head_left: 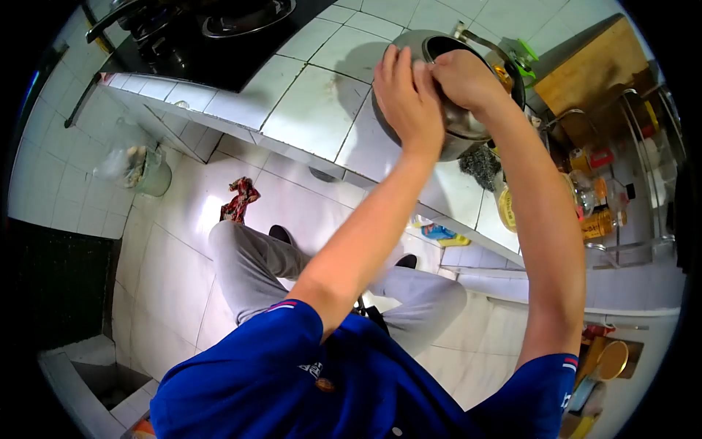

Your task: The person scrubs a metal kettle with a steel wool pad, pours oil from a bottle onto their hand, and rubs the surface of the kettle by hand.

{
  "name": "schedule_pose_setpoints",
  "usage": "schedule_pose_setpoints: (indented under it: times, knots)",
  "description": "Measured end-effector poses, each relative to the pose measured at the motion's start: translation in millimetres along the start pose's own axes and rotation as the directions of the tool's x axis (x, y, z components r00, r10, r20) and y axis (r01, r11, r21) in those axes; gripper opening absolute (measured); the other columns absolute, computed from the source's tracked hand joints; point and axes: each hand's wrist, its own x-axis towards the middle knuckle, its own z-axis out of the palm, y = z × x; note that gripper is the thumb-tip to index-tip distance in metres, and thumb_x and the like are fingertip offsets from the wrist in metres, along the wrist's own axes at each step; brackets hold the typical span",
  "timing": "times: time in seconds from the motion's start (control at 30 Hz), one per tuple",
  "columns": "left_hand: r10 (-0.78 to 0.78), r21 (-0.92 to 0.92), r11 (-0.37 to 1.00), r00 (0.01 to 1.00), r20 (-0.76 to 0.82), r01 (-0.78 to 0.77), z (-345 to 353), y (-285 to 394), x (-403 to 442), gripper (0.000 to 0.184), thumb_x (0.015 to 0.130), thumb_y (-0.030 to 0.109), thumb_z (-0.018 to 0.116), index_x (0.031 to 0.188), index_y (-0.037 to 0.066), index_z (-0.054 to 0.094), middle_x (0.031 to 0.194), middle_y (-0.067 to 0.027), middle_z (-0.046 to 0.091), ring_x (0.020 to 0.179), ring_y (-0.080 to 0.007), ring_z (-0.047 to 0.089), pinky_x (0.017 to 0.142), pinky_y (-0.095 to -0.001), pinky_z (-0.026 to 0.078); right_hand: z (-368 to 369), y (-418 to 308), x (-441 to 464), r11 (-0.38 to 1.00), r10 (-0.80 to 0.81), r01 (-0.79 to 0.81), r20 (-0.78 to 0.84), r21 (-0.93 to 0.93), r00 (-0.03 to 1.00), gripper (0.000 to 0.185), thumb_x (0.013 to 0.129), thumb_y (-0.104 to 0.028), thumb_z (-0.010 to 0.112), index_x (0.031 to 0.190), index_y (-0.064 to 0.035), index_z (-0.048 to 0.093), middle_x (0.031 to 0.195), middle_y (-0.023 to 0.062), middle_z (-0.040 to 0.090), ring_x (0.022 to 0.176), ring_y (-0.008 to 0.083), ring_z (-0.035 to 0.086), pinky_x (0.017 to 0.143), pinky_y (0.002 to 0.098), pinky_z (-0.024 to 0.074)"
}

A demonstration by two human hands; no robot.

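Note:
A round metal pot [462, 139] with a dark opening stands on the white tiled counter [322, 102]. My left hand [409, 99] lies against its near left side with the fingers stretched out. My right hand [468, 79] is curled closed over the pot's opening, beside the rim. Its fingertips are turned inward, and whatever they may hold is hidden. A grey wire scourer [480, 167] rests on the counter just below the pot, near my right forearm.
A black gas stove [219, 55] is at the left. A wooden board [596, 69] leans at the right, above a rack with several bottles [603, 223]. On the floor are a patterned cloth [240, 199] and a bin [153, 175] with a plastic bag.

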Motion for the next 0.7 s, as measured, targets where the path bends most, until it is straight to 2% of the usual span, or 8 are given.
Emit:
schedule_pose_setpoints:
  times: [0.07, 0.17, 0.23, 0.3, 0.33, 0.43, 0.53, 0.7]
  knots:
    - [-0.264, -0.228, 0.918, 0.929, 0.259, 0.325, -12, 1, 35, 0.032, 0.101, 0.024, 0.046, 0.118, 0.001, 0.061, 0.118, -0.0175, 0.063, 0.113, -0.0366, 0.055, 0.103, -0.0403, 0.037, 0, -26, -12, 0.991, 0.074, -0.089, -0.144, -0.100, 0.987, 0.031, 0.094, -0.025, 0.053, 0.104, -0.0002, 0.069, 0.096, 0.0226, 0.068, 0.093, 0.0411, 0.063, 0.085, 0.0428, 0.0496]
    - [-0.398, -0.601, 0.691, 0.906, 0.146, 0.401, -7, 21, 84, 0.037, 0.102, 0.026, 0.043, 0.114, -0.004, 0.061, 0.117, -0.0176, 0.064, 0.113, -0.0312, 0.057, 0.105, -0.0385, 0.037, 20, -34, -60, 0.876, -0.404, 0.471, -0.686, -0.099, 0.606, 0.023, 0.092, -0.014, 0.059, 0.109, 0.0009, 0.066, 0.105, 0.0194, 0.066, 0.098, 0.0353, 0.064, 0.088, 0.0390, 0.0495]
    - [-0.457, -0.757, 0.508, 0.874, 0.168, 0.411, -2, 21, 113, 0.041, 0.102, 0.027, 0.043, 0.118, -0.006, 0.060, 0.124, -0.0174, 0.062, 0.118, -0.0287, 0.056, 0.107, -0.0383, 0.037, 51, -36, -107, 0.859, -0.029, 0.386, -0.720, 0.337, 0.693, 0.021, 0.095, -0.015, 0.060, 0.107, 0.0016, 0.066, 0.101, 0.0136, 0.069, 0.097, 0.0244, 0.065, 0.086, 0.0346, 0.0495]
    - [-0.484, -0.859, 0.131, 0.788, 0.380, 0.495, 6, 23, 134, 0.059, 0.096, 0.040, 0.047, 0.128, -0.009, 0.048, 0.128, -0.0216, 0.054, 0.122, -0.0269, 0.051, 0.110, -0.0362, 0.037, 108, -31, -139, 0.424, 0.265, 0.201, -0.333, 0.883, 0.905, 0.039, 0.103, -0.035, 0.049, 0.112, -0.0021, 0.067, 0.103, 0.0054, 0.069, 0.099, 0.0164, 0.062, 0.093, 0.0303, 0.0450]
    - [-0.481, -0.854, 0.123, 0.784, 0.393, 0.505, 7, 28, 136, 0.059, 0.096, 0.040, 0.047, 0.128, -0.009, 0.048, 0.128, -0.0216, 0.054, 0.122, -0.0269, 0.051, 0.110, -0.0362, 0.037, 140, -36, -148, -0.054, 0.322, -0.181, 0.188, 0.982, 0.928, 0.048, 0.105, -0.044, 0.038, 0.117, -0.0043, 0.062, 0.116, 0.0074, 0.065, 0.102, 0.0173, 0.060, 0.096, 0.0341, 0.0441]
    - [-0.375, -0.845, 0.027, 0.789, 0.487, 0.534, 7, 45, 130, 0.053, 0.097, 0.036, 0.045, 0.128, -0.007, 0.045, 0.126, -0.0186, 0.052, 0.126, -0.0282, 0.047, 0.116, -0.0385, 0.029, 149, -85, -160, -0.618, 0.037, -0.336, 0.453, 0.711, 0.891, 0.061, 0.103, -0.053, 0.033, 0.131, -0.0017, 0.052, 0.128, 0.0142, 0.061, 0.118, 0.0294, 0.058, 0.096, 0.0428, 0.0489]
    - [-0.368, -0.835, 0.022, 0.781, 0.505, 0.550, 6, 34, 108, 0.058, 0.096, 0.041, 0.047, 0.128, -0.007, 0.045, 0.126, -0.0181, 0.052, 0.126, -0.0285, 0.047, 0.116, -0.0393, 0.028, 132, -69, -141, -0.621, -0.329, -0.440, 0.294, 0.649, 0.898, 0.066, 0.100, -0.056, 0.034, 0.131, -0.0001, 0.051, 0.131, 0.0215, 0.057, 0.117, 0.0377, 0.058, 0.093, 0.0472, 0.0511]
    - [-0.238, -0.820, 0.163, 0.829, 0.506, 0.548, -20, 49, 83, 0.049, 0.098, 0.036, 0.046, 0.123, -0.005, 0.053, 0.126, -0.0175, 0.056, 0.125, -0.0288, 0.050, 0.113, -0.0394, 0.031, 91, -68, -119, -0.623, -0.144, -0.190, 0.128, 0.759, 0.981, 0.071, 0.099, -0.058, 0.032, 0.130, 0.0036, 0.050, 0.125, 0.0293, 0.057, 0.119, 0.0405, 0.055, 0.099, 0.0485, 0.0465]
